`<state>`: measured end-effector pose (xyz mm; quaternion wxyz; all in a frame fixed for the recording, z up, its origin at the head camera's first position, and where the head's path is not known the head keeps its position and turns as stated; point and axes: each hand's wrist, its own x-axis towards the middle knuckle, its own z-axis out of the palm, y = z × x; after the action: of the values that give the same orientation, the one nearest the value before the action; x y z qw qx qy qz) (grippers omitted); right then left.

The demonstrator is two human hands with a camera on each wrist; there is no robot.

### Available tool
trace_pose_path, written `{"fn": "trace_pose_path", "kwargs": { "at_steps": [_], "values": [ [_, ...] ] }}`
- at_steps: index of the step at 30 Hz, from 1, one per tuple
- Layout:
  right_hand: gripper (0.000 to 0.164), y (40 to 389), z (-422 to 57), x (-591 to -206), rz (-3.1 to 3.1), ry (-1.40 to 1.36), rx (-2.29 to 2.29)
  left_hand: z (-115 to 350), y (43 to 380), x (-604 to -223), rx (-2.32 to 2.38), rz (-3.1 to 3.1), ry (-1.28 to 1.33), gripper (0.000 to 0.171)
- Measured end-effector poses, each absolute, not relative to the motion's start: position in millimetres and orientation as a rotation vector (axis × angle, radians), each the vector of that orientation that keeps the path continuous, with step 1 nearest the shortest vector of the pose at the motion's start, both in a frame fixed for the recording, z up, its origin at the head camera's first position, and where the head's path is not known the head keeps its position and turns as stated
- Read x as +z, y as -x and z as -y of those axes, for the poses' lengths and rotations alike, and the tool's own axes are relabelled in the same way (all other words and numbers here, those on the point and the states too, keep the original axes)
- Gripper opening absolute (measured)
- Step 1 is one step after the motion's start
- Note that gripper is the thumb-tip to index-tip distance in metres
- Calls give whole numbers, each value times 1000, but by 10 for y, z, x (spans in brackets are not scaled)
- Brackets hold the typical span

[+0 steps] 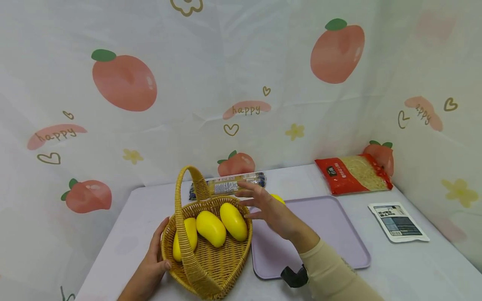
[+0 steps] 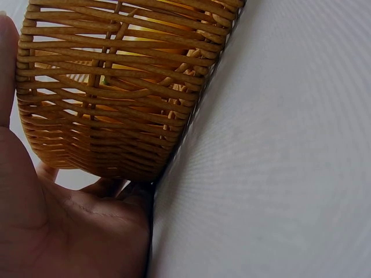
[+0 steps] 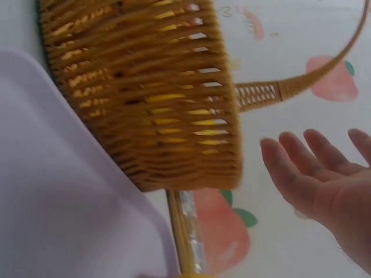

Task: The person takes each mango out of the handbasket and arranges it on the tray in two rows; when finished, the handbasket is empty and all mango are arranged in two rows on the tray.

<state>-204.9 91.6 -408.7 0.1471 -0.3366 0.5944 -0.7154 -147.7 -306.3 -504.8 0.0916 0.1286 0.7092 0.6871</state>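
Observation:
A wicker basket [image 1: 216, 274] with a tall arched handle holds three yellow mangoes [image 1: 211, 228]. My left hand [image 1: 149, 261] holds the basket's left side from outside, thumb near the front and fingers round the curve. In the left wrist view, the palm [image 2: 75, 226] lies close to the woven wall. Just above the basket's right rim is my right hand [image 1: 269, 211], its fingers spread and nothing in them. The right wrist view shows these fingers [image 3: 301, 159] apart from the basket wall [image 3: 145, 104]. Behind that hand, another yellow fruit [image 1: 278, 198] is mostly hidden.
A lilac tray [image 1: 320, 221] lies right of the basket. Behind the basket is a long clear-wrapped packet [image 1: 226, 184]. A red bag [image 1: 354, 173] with pale contents lies at the back right, and a white flat pouch [image 1: 398, 221] near the right edge. Printed cloth hangs behind.

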Motion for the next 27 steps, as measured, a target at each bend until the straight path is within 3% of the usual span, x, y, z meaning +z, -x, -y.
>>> {"fn": "trace_pose_path", "kwargs": {
  "at_steps": [18, 27],
  "values": [
    [87, 1922, -567, -4145, -2097, 857, -1704, 3076, 1477, -5058, 2040, -2105, -378, 109],
    [97, 1937, -291, -4204, -2413, 693, -1549, 3067, 1477, -5052, 2056, -2085, -393, 109]
  ]
}}
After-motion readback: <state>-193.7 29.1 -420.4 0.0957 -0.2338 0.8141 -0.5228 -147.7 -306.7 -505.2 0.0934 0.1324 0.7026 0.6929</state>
